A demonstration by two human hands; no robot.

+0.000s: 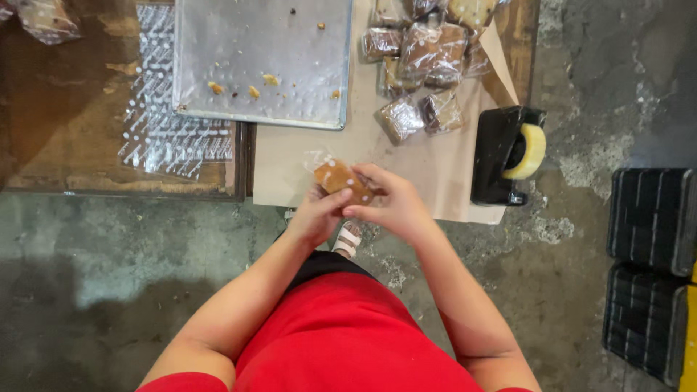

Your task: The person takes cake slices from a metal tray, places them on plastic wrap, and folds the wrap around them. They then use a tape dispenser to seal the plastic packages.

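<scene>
A: Largest first. Concrete floor (109, 247) all round; wooden table (58, 131) across the top from 10 to 1 o'clock, with a sheet of brown paper (290, 167) over its near edge, probably to keep the wrapping spot clean.

B: And the metal tray (261, 58)?

A: At 12 o'clock, bare but for crumbs. A stack of clear dotted bags (170, 127) lies flat at 10 o'clock, partly under the tray, within easy reach.

B: Right side?

A: Black crates (650, 218) on the floor at 3 o'clock. A black tape dispenser (504, 156) at 2 o'clock on the paper's corner, roll facing the person. A pile of wrapped cake pieces (421, 58) at 1 o'clock, set apart from the tray.

B: Hands?

A: Both held at centre, over the paper's near edge. Left hand (319, 214) has its grip closed on a brown cake piece in a clear bag (341, 179), thumb and fingers pinching from below. Right hand (392, 203) also has its grip closed on it, fingertips on the near end, seemingly folding the wrap. The piece is held just off the table, touching only the hands.
</scene>
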